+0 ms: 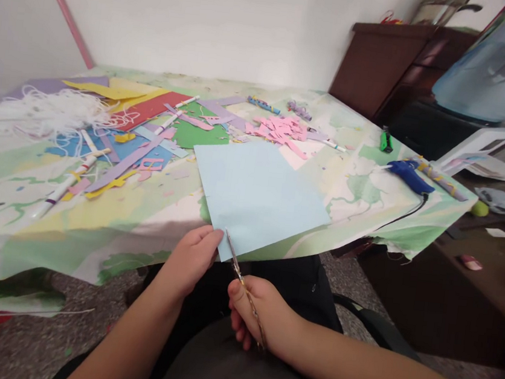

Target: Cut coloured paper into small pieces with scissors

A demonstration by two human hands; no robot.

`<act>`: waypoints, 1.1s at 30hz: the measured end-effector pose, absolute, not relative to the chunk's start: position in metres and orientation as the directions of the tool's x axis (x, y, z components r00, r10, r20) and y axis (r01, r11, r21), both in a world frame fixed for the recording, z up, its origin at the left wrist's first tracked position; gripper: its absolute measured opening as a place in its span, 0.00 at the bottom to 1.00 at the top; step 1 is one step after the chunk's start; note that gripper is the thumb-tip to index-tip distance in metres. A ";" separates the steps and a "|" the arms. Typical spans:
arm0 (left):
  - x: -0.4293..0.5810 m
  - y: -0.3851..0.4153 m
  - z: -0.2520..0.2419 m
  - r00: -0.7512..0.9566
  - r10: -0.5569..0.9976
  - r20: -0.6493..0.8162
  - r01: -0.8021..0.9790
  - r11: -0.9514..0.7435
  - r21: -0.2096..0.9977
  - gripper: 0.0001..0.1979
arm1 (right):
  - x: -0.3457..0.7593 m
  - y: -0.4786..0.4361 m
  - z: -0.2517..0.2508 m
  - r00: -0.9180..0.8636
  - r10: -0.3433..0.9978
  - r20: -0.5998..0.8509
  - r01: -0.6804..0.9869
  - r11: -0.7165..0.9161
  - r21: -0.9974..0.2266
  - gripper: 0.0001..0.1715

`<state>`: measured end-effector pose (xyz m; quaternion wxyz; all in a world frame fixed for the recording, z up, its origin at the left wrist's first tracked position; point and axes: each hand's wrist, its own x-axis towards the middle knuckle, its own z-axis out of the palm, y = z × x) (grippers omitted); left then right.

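Green and white, the patterned, cloth-covered surface (104, 245) bears a light-blue sheet of paper (261, 196) at its near edge, one corner pointing toward the person. The left hand (192, 259), nearer the sheet, pinches its left edge just above that corner. The right hand (261, 306), lower and to the right, is closed around the handles of metal scissors (236, 265), whose long axis slants forward and left, tips over the paper just beside the left fingertips.
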<state>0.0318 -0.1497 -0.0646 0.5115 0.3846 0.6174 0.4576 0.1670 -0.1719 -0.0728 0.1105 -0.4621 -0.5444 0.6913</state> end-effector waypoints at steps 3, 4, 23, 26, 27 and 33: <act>0.033 -0.149 -0.063 -0.191 0.943 -0.272 0.056 0.287 0.956 0.14 | 0.166 -0.171 -0.072 -0.533 0.654 -0.538 0.354 -0.405 -0.843 0.30; 0.033 -0.149 -0.062 -0.194 0.944 -0.268 0.081 0.288 0.954 0.13 | 0.167 -0.171 -0.072 -0.528 0.650 -0.547 0.359 -0.413 -0.837 0.29; 0.029 -0.149 -0.070 -0.130 0.953 -0.273 0.064 0.283 0.957 0.14 | 0.164 -0.162 -0.079 -0.552 0.658 -0.513 0.346 -0.379 -0.858 0.31; 0.032 -0.151 -0.067 -0.085 0.951 -0.297 0.059 0.303 0.951 0.14 | 0.161 -0.160 -0.074 -0.536 0.685 -0.493 0.327 -0.370 -0.870 0.33; 0.033 -0.152 -0.066 -0.084 0.949 -0.302 0.056 0.308 0.950 0.14 | 0.160 -0.160 -0.073 -0.532 0.688 -0.494 0.321 -0.376 -0.869 0.34; 0.037 -0.155 -0.059 -0.003 0.941 -0.337 0.078 0.336 0.939 0.14 | 0.158 -0.156 -0.072 -0.548 0.722 -0.421 0.234 -0.351 -0.907 0.35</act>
